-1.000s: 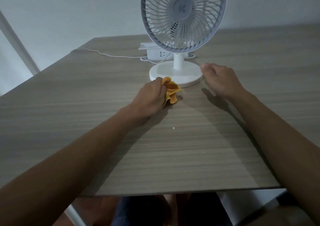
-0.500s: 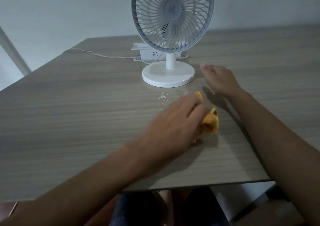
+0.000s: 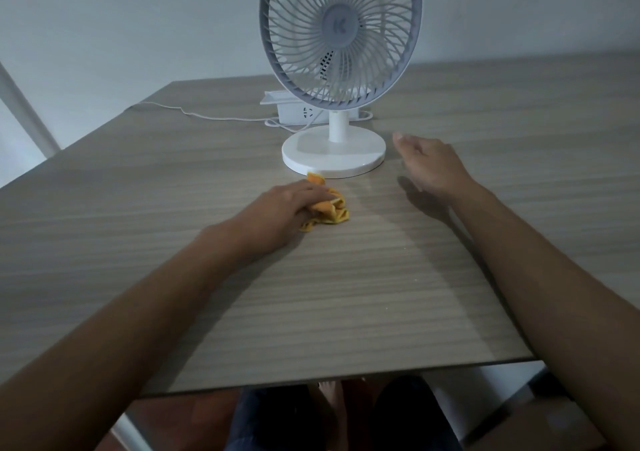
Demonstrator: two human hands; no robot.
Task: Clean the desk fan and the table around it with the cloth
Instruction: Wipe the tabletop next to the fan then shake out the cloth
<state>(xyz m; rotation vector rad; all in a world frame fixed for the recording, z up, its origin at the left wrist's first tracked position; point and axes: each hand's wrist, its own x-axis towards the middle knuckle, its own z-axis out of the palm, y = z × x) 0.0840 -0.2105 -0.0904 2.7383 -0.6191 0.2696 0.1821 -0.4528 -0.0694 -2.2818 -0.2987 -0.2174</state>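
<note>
Fingers [image 3: 313, 197] of our left hand [image 3: 282, 210] curl over the orange cloth [image 3: 329, 208] and hold it bunched up, pressing it flat on the worktop [image 3: 346, 294]. Some of the cloth sticks out past the fingertips, and 1 small corner pokes up on the far side of them. That corner is just beside the round white base of the desk fan [image 3: 337, 69], so close that we cannot tell if they touch.

Our right hand [image 3: 431, 165] is off to the right of the fan base, near it but not touching. Its fingers look loose and a little bent, with the thumb pointing toward the base, and they hold nothing. We see a shadow under this hand, so we cannot tell if it sits on the worktop or hangs just above it.

Past the fingers, the fan stands up straight on its base, and its round grey grille faces us. Behind the fan lies a white power strip [image 3: 298, 109]. A thin white cord [image 3: 194, 114] runs from it to the far left across the worktop.
</note>
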